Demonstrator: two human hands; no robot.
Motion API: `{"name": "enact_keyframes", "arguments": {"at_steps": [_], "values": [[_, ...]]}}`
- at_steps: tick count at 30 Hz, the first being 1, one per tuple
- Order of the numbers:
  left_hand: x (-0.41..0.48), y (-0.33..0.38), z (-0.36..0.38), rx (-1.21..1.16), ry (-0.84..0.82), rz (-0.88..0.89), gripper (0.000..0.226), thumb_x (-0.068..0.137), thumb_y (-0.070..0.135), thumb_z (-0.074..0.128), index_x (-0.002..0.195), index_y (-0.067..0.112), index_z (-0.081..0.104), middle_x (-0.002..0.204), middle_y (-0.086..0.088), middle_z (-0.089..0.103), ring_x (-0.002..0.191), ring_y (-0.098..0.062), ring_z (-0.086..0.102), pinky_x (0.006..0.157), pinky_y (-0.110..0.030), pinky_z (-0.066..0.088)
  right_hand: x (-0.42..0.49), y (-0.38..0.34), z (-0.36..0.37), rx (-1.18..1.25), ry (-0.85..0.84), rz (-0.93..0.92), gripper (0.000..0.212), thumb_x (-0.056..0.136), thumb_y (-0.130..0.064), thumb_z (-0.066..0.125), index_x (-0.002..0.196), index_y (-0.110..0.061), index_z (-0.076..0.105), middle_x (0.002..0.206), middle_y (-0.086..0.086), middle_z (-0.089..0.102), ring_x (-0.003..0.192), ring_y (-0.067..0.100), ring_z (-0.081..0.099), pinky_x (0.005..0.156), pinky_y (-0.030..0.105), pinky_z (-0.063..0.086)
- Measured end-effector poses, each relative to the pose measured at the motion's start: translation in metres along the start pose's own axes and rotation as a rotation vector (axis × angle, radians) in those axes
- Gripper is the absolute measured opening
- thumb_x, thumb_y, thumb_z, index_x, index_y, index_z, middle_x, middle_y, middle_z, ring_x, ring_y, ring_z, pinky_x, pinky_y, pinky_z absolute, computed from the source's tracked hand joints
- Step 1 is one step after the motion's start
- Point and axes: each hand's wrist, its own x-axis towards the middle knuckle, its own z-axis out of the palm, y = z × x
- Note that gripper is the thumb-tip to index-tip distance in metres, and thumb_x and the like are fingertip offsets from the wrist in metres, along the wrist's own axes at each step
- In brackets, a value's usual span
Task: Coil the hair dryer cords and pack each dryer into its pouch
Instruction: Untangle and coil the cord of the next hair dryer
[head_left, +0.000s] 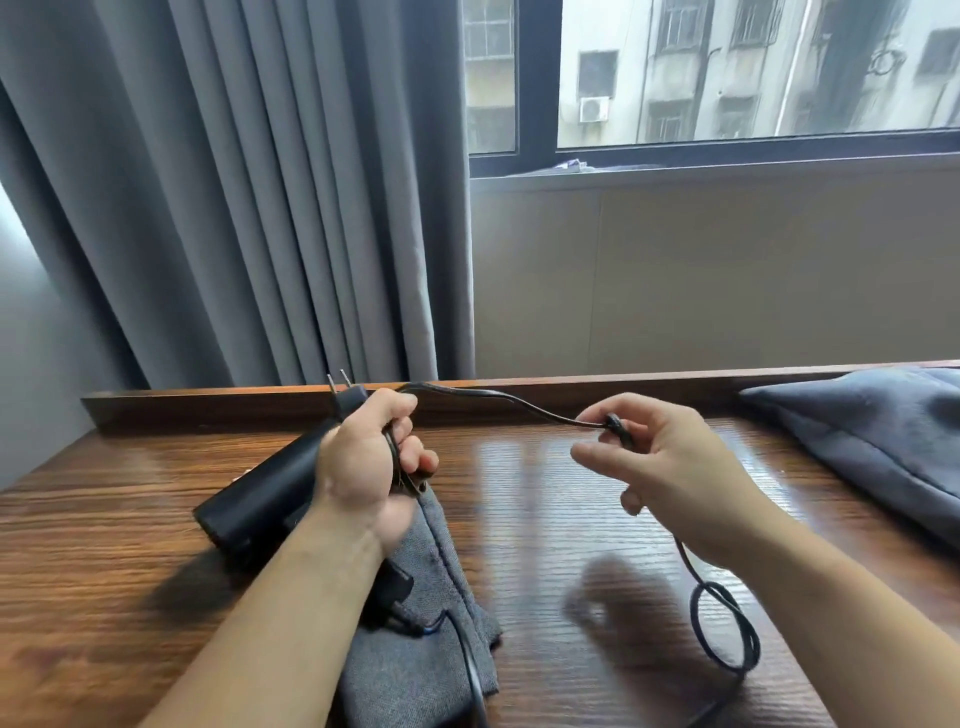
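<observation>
Cord spans from left hand, clenched round dryer and plug, to right hand pinching it above table.

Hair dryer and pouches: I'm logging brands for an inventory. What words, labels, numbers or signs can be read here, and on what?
None can be read.
Black hair dryer: no marking shows on the visible side; the left hand covers part.
Grey pouch under it and second pouch at right: plain fabric.
Plug and cord: nothing legible.
Pale item on the window sill: too blurred to tell.
</observation>
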Motion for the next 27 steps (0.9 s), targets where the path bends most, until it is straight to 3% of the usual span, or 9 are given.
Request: {"name": "enact_keyframes", "arguments": {"at_steps": [3, 6, 8, 11, 16, 19, 21, 25, 27], "values": [[0.003, -0.004, 0.001, 0.146, 0.140, 0.012, 0.028, 0.090, 0.008, 0.065, 0.066, 0.015, 0.053, 0.053, 0.001, 0.037, 0.040, -0.014, 0.032, 0.049, -0.029, 0.037, 0.000, 0.001, -0.004, 0.058, 0.082, -0.048, 0.020, 0.079, -0.013, 0.083, 0.094, -0.022, 0.074, 0.066, -0.001, 0.059, 0.052, 0.014, 0.048, 0.042, 0.025, 0.035], [0.005, -0.011, -0.006, 0.674, 0.101, 0.260, 0.001, 0.084, 0.026, 0.070, 0.083, 0.025, 0.070, 0.057, 0.004, 0.058, 0.051, -0.022, 0.050, 0.059, -0.039, 0.049, 0.001, 0.000, -0.008, 0.056, 0.069, -0.075, 0.028, 0.083, -0.008, 0.081, 0.102, -0.027, 0.072, 0.068, -0.009, 0.055, 0.054, 0.015, 0.037, 0.048, 0.028, 0.030], [0.001, -0.015, -0.008, 0.968, -0.079, 0.350, 0.017, 0.088, 0.030, 0.064, 0.100, 0.042, 0.067, 0.057, 0.009, 0.059, 0.054, -0.024, 0.058, 0.066, -0.044, 0.055, 0.000, 0.000, -0.006, -0.007, 0.047, -0.117, 0.031, 0.087, -0.008, 0.075, 0.108, -0.030, 0.067, 0.075, -0.006, 0.064, 0.055, 0.010, 0.045, 0.053, 0.027, 0.035], [-0.010, -0.018, -0.001, 1.139, -0.275, 0.441, 0.035, 0.097, 0.025, 0.059, 0.127, 0.043, 0.054, 0.059, 0.016, 0.057, 0.061, -0.008, 0.057, 0.072, -0.035, 0.050, -0.003, 0.000, -0.002, -0.131, 0.074, -0.167, 0.029, 0.093, -0.012, 0.070, 0.108, -0.029, 0.052, 0.089, 0.000, 0.069, 0.060, 0.002, 0.054, 0.061, 0.017, 0.039], [-0.018, -0.024, 0.003, 1.431, -0.406, 0.326, 0.062, 0.087, 0.058, 0.068, 0.134, 0.034, 0.035, 0.110, 0.007, 0.067, 0.107, -0.018, 0.061, 0.096, -0.037, 0.048, -0.008, 0.000, 0.000, -0.387, 0.043, -0.225, 0.025, 0.092, -0.027, 0.072, 0.110, -0.039, 0.059, 0.085, -0.024, 0.062, 0.073, 0.002, 0.058, 0.068, 0.016, 0.042], [-0.020, -0.023, 0.007, 1.468, -0.403, 0.265, 0.074, 0.074, 0.078, 0.063, 0.124, 0.030, 0.035, 0.112, 0.006, 0.065, 0.109, -0.019, 0.061, 0.093, -0.036, 0.046, -0.008, -0.001, 0.005, -0.463, 0.051, -0.287, 0.039, 0.092, -0.032, 0.072, 0.130, -0.035, 0.063, 0.113, -0.024, 0.058, 0.098, 0.001, 0.059, 0.082, 0.016, 0.045], [-0.025, -0.021, 0.008, 1.403, -0.408, 0.294, 0.063, 0.081, 0.078, 0.056, 0.117, 0.029, 0.036, 0.105, 0.010, 0.063, 0.105, -0.017, 0.060, 0.089, -0.036, 0.043, -0.008, 0.000, 0.010, -0.487, 0.019, -0.276, 0.048, 0.094, -0.034, 0.069, 0.140, -0.033, 0.058, 0.111, -0.020, 0.058, 0.095, 0.003, 0.058, 0.082, 0.011, 0.042], [-0.015, -0.022, 0.010, 1.073, -0.445, 0.176, 0.032, 0.091, 0.059, 0.047, 0.107, 0.031, 0.047, 0.092, -0.001, 0.065, 0.091, -0.022, 0.063, 0.083, -0.043, 0.050, -0.008, 0.001, 0.013, -0.393, -0.004, -0.222, 0.054, 0.094, -0.033, 0.068, 0.143, -0.046, 0.050, 0.106, -0.017, 0.070, 0.098, 0.003, 0.063, 0.086, 0.014, 0.046], [0.001, -0.023, 0.009, 0.970, -0.374, 0.143, 0.010, 0.099, 0.035, 0.049, 0.095, 0.028, 0.054, 0.077, 0.002, 0.061, 0.077, -0.022, 0.063, 0.070, -0.030, 0.055, -0.008, -0.001, 0.013, -0.294, 0.006, -0.179, 0.044, 0.092, -0.033, 0.071, 0.127, -0.051, 0.052, 0.106, -0.018, 0.073, 0.105, 0.001, 0.065, 0.090, 0.022, 0.048]]}}
